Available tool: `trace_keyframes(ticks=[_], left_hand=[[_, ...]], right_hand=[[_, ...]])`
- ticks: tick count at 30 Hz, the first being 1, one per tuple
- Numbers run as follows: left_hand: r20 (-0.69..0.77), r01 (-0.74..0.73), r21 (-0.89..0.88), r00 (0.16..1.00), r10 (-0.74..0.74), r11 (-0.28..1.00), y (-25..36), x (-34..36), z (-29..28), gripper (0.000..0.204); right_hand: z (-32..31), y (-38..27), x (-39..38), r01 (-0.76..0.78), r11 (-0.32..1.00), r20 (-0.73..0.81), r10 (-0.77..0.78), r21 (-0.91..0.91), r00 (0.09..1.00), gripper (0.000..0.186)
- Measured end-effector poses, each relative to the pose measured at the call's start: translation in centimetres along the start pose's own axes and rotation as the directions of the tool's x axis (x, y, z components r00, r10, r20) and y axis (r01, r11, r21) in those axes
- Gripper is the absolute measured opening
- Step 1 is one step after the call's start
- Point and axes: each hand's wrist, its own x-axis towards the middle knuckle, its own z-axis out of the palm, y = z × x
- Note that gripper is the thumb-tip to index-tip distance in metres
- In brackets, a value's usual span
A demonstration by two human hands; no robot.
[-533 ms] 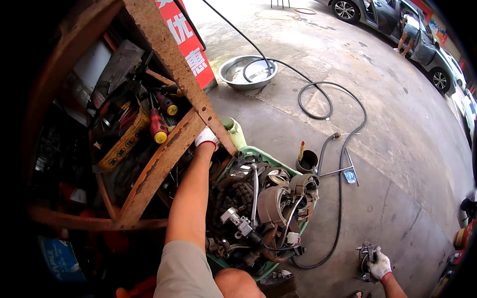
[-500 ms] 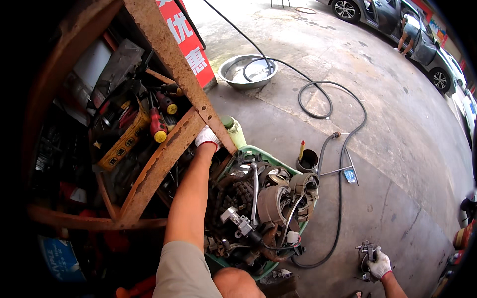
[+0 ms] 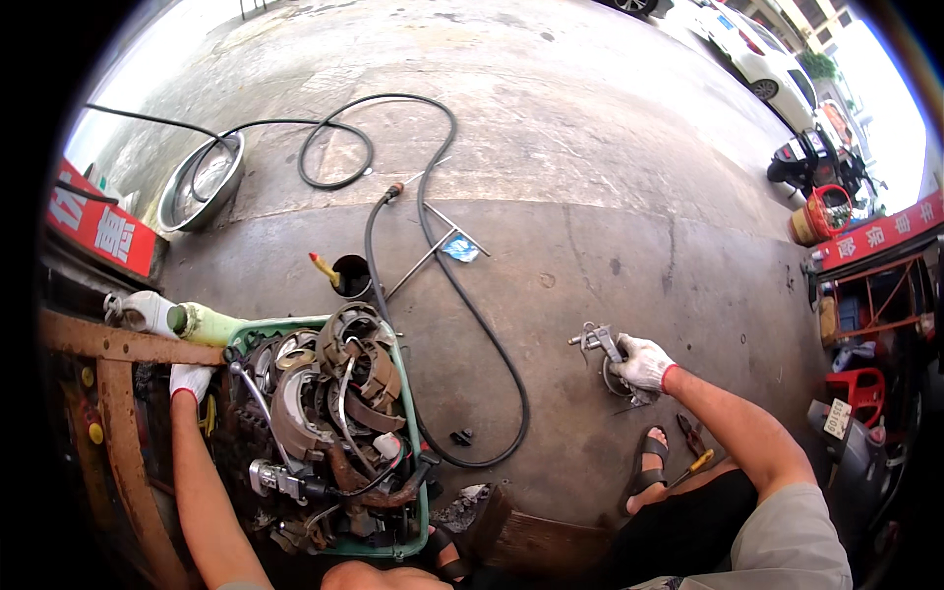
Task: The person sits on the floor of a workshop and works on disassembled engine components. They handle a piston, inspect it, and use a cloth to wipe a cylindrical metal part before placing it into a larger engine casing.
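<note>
In the head view, the right hand (image 3: pixel 644 364), covered by a white glove with red edge, is seen above the grey floor (image 3: pixel 551 285). Its fingers are bent and closed around a small metal assembly (image 3: pixel 608 346), which is held at its right side, near the ground; the exact place of each fingertip cannot be told. The left hand (image 3: pixel 192 381), also gloved in white, is put beneath the horizontal bar of a rusty frame (image 3: pixel 123 344); its fingers are partly covered there, so it cannot be told whether they are spread or pressed together, or whether something is held. Just beside this hand, a green tub (image 3: pixel 407 403) is filled with used metal parts, among which curved shoes (image 3: pixel 292 413) and a silver lever (image 3: pixel 258 398) can be recognised. Behind the tub, a pale green bottle (image 3: pixel 209 324) is placed in lying position. Near the metal assembly, pliers (image 3: pixel 688 430) and a yellow-handled screwdriver (image 3: pixel 700 460) are laid by the sandalled foot (image 3: pixel 647 467). Between the tub and the right hand, a black hose (image 3: pixel 497 354) is spread in loops
</note>
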Motion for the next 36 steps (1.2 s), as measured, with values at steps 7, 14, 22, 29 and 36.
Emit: trace_keyframes(ticks=[7,14,22,29,36], left_hand=[[-0.131,0.263,-0.804,0.798,-0.589,0.534,0.3,-4.9,-3.4,0.043],[-0.278,-0.073,-0.955,0.559,-0.782,0.287,20.8,-11.1,-17.0,0.039],[-0.481,-0.290,-0.788,0.841,-0.249,0.543,40.7,-18.8,-37.6,0.046],[-0.366,-0.102,-0.716,0.897,-0.247,0.690,40.6,-24.9,-37.8,0.038],[-0.547,0.340,-0.568,0.525,-0.652,0.749,30.0,-35.0,-40.2,0.039]], right_hand=[[-3.0,2.0,0.6,-0.115,0.967,-0.026,0.124,0.226,0.992,0.042],[-7.4,-7.8,0.4,0.265,0.832,-0.176,-0.203,0.488,0.963,0.034],[-13.1,-29.0,-4.7,0.953,0.280,-0.321,-0.897,0.116,0.303,0.038],[-10.3,-37.7,-8.1,0.998,0.066,-0.382,-0.922,0.018,0.068,0.035],[-9.9,-34.0,-5.0,0.967,0.251,-0.267,-0.930,0.043,0.253,0.026]])
